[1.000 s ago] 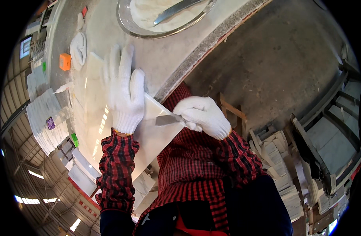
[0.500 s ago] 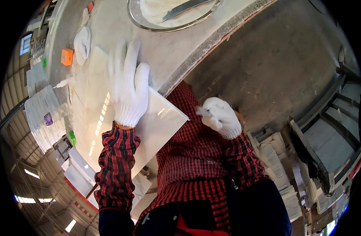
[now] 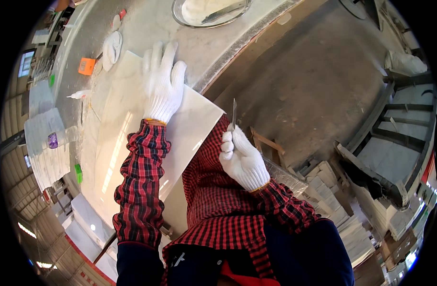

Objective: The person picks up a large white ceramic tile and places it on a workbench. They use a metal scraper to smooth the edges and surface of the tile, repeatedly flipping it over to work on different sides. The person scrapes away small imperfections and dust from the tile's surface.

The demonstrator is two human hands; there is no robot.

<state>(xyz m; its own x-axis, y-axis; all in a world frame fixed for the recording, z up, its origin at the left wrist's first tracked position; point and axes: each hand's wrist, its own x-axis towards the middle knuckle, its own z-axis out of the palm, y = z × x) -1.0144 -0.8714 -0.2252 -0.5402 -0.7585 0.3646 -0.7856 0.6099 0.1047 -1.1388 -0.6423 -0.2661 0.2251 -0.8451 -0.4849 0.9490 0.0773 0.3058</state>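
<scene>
An orange box [image 3: 87, 66] (quite bright) sits near bundled white fabric [image 3: 112, 50].

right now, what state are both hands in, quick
Left hand: open, fingers extended, laid on the white slab.
Right hand: closed, holding a scraper, blade up.

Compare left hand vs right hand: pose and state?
Pose: left hand is spread flat, fingers extended; right hand is curled.
Contact: left hand rests on the slab; right hand is off it, beyond its edge.
Load: left hand grips nothing; right hand holds a blade, tip up in the picture.
Shared: both wear white knit gloves.
</scene>
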